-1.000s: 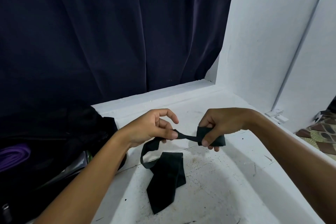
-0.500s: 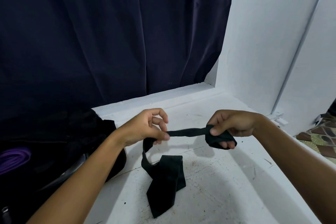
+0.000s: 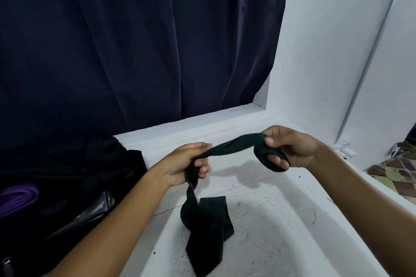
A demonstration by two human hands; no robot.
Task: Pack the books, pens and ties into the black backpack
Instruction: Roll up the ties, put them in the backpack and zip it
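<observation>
Currently, both hands work above a white, scuffed table surface (image 3: pixel 281 231). The right hand (image 3: pixel 290 147) is closed around the narrow end of a black tie (image 3: pixel 234 147), which is wound in a loop around its fingers (image 3: pixel 275 159); the thumb presses on the fabric from above. The left hand (image 3: pixel 186 164) is closed on the same tie further along its length, with the fabric passing through the pinch of thumb and fingers. Between the two hands the tie runs as a raised, slightly sagging band, clear of the table. Below the left hand the tie drops, twists once and reaches the table, where its wide end lies flat and folded over itself, with the pointed tip directed toward the camera.

At the left edge of the table stands the black backpack (image 3: pixel 94 175), open at the top and touching the left forearm. A purple item (image 3: pixel 18 195) shows inside it at the far left; its kind cannot be determined. A glossy dark sheet-like edge (image 3: pixel 94 209) also protrudes from the opening.

Behind the table hangs a dark navy curtain (image 3: pixel 135 40). A white wall (image 3: pixel 326 51) closes the right side, and a patterned floor (image 3: pixel 400 177) shows at the far right.
</observation>
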